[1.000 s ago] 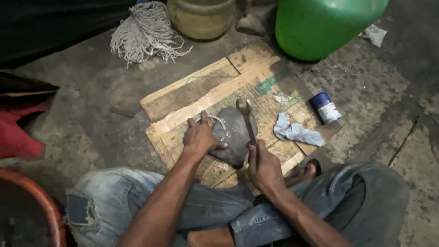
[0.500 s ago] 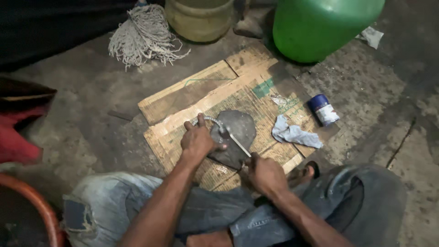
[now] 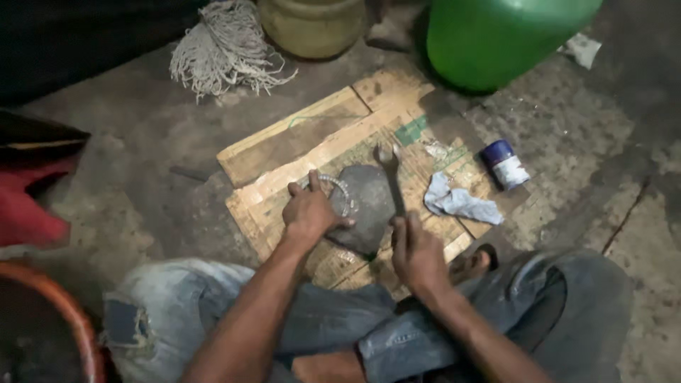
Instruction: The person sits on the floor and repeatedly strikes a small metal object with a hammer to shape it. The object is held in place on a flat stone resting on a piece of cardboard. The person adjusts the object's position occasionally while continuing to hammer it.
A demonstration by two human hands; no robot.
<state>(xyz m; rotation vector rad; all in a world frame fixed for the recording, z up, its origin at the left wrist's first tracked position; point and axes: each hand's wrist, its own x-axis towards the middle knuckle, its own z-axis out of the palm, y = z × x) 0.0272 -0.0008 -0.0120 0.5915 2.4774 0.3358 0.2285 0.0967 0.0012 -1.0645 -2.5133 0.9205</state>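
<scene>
Rough concrete floor [image 3: 567,163], dim room. Flattened cardboard [image 3: 319,142] lies on it, a grey stone [image 3: 365,206] on top. Left hand [image 3: 308,213] has its fingers curled round a metal ring [image 3: 339,190] pressed on the stone. Right hand [image 3: 418,255] is closed on a spanner [image 3: 390,174], its head raised above the stone. White rag [image 3: 461,202] and small can [image 3: 505,163] right; green jerrycan [image 3: 496,35], mop head [image 3: 220,46] beyond.
</scene>
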